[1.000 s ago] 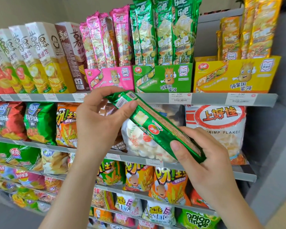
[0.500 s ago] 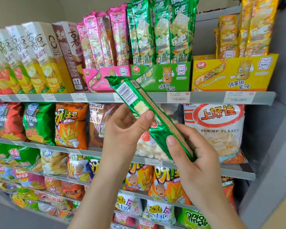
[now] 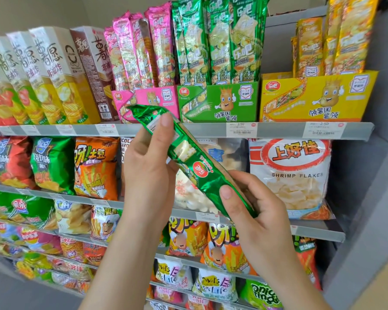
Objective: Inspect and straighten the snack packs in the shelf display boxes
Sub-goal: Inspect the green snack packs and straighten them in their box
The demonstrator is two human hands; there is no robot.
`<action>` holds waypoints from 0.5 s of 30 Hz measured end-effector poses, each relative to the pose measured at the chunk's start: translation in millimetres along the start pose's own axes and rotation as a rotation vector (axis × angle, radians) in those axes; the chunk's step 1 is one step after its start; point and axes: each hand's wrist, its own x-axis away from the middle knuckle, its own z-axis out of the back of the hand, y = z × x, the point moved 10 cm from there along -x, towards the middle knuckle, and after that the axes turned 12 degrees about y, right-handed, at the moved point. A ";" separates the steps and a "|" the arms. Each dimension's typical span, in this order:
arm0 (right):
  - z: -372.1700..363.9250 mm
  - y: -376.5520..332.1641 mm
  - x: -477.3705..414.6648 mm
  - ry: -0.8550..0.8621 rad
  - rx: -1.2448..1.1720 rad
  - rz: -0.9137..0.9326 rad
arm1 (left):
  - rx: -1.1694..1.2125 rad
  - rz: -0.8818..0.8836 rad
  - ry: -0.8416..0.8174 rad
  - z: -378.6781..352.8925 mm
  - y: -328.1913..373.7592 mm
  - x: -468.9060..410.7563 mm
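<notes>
Top shelf, left: row of tall cartons, white over yellow, leaning back; one brown carton at the row's right end. Grey shelf rail carries price labels, two reading 2.50. Second shelf: red bag, green bag and orange bag side by side; at right a large white bag marked SHRIMP FLAKES. Third shelf: orange bags with a cartoon figure. Lowest visible: white bags, then a green onion rings bag. Grey side panel closes the unit at right.
</notes>
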 end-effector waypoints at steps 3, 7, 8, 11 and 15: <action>3.8 -2.6 -0.1 0.048 -0.014 0.019 | -0.023 -0.033 -0.066 -7.2 -5.1 9.7; 9.2 -2.0 -1.5 0.099 -0.055 0.011 | -0.098 -0.027 -0.169 -12.8 -18.6 23.9; 10.1 -1.2 -1.2 0.100 -0.056 0.007 | -0.110 -0.018 -0.187 -13.4 -20.6 26.2; 6.4 -4.1 1.0 0.047 -0.018 0.035 | -0.152 -0.063 -0.158 -10.8 -15.6 26.9; 3.3 -7.7 3.7 -0.050 0.235 0.170 | -0.188 -0.186 0.010 3.1 2.6 16.4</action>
